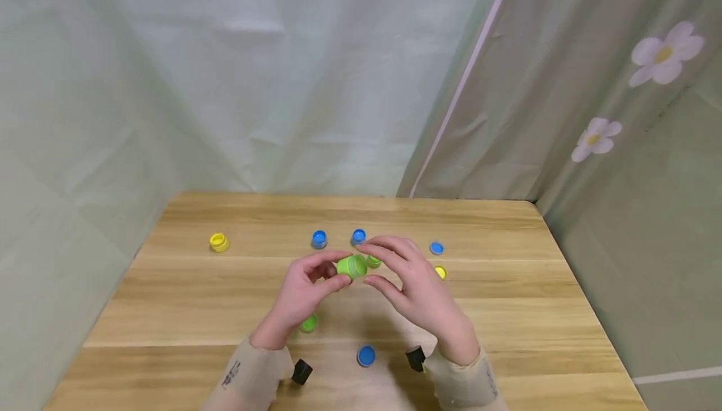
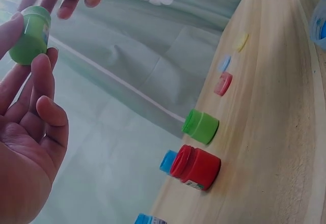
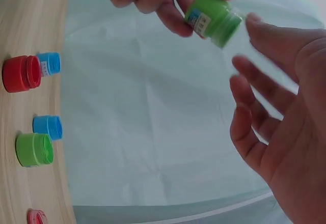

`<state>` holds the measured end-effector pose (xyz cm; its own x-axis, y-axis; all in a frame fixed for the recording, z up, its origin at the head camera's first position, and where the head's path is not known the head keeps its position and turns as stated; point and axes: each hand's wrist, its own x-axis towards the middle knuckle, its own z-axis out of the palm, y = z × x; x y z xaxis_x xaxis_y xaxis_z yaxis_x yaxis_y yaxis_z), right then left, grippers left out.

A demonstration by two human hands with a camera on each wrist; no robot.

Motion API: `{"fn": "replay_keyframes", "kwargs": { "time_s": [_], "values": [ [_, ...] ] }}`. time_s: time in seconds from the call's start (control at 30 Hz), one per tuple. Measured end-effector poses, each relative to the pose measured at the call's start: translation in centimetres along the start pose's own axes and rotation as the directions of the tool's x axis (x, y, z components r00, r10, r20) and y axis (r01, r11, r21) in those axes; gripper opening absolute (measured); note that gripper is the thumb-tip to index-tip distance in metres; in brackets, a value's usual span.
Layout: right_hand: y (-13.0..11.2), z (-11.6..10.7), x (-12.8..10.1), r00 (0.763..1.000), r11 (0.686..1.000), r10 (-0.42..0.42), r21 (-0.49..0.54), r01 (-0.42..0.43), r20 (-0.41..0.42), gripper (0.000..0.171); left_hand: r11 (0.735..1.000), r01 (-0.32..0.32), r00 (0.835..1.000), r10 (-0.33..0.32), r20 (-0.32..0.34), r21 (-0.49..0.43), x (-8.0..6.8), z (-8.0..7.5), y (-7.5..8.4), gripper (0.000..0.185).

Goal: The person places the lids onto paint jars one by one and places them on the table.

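My left hand (image 1: 301,289) pinches a small green paint jar (image 1: 352,266) between thumb and fingers, raised above the table. The jar lies tilted on its side, its mouth toward my right hand (image 1: 417,286). In the right wrist view, the fingers and thumb of that hand are spread around a gap near the jar's clear rim (image 3: 226,29), with nothing held between them. A second green jar (image 2: 200,126) stands on the table beyond the hands. Near it stands a red jar (image 2: 196,167), which my hands hide in the head view.
Two blue jars (image 1: 319,239) (image 1: 358,237) and a yellow jar (image 1: 219,242) stand farther back on the wooden table (image 1: 169,311). Lids lie about: blue (image 1: 437,248), yellow (image 1: 440,272), red (image 2: 223,84) and green (image 1: 309,322). A round blue piece (image 1: 366,356) lies near the front.
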<state>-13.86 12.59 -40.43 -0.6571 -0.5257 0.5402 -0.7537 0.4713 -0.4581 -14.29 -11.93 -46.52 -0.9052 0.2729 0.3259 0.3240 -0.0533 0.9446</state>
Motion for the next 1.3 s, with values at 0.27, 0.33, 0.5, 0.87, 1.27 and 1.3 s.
{"fn": "replay_keyframes", "kwargs": {
  "time_s": [0.27, 0.33, 0.5, 0.87, 1.27, 1.3],
  "values": [
    [0.17, -0.11, 0.07, 0.995, 0.995, -0.099, 0.004, 0.099, -0.003, 0.048, 0.998, 0.012, 0.999, -0.01, 0.033, -0.063, -0.06, -0.26, 0.23, 0.029],
    [0.22, -0.07, 0.12, 0.995, 0.995, -0.095, -0.005, 0.095, -0.009, 0.044, 0.998, 0.011, 0.999, -0.009, 0.039, -0.057, -0.06, -0.19, 0.27, 0.029],
    [0.37, 0.16, 0.15, 0.996, 0.996, -0.091, -0.023, 0.091, -0.02, 0.04, 0.999, 0.003, 0.999, -0.002, 0.034, -0.048, -0.14, 0.0, 0.07, 0.029],
    [-0.02, 0.27, -0.02, 0.999, 0.997, 0.011, -0.077, -0.014, -0.043, 0.032, 1.0, -0.012, 1.0, 0.012, 0.02, -0.007, -0.18, 0.27, -0.07, 0.031],
    [0.2, -0.46, -0.24, 0.999, 0.999, -0.039, -0.017, 0.039, 0.024, 0.047, 0.999, -0.007, 0.999, 0.009, 0.033, -0.042, -0.2, 0.24, -0.11, 0.03],
    [0.24, -0.45, -0.2, 0.998, 0.998, -0.06, -0.017, 0.06, 0.027, 0.048, 0.999, -0.009, 0.999, 0.011, 0.036, -0.046, -0.19, 0.22, -0.11, 0.029]
  ]
}}
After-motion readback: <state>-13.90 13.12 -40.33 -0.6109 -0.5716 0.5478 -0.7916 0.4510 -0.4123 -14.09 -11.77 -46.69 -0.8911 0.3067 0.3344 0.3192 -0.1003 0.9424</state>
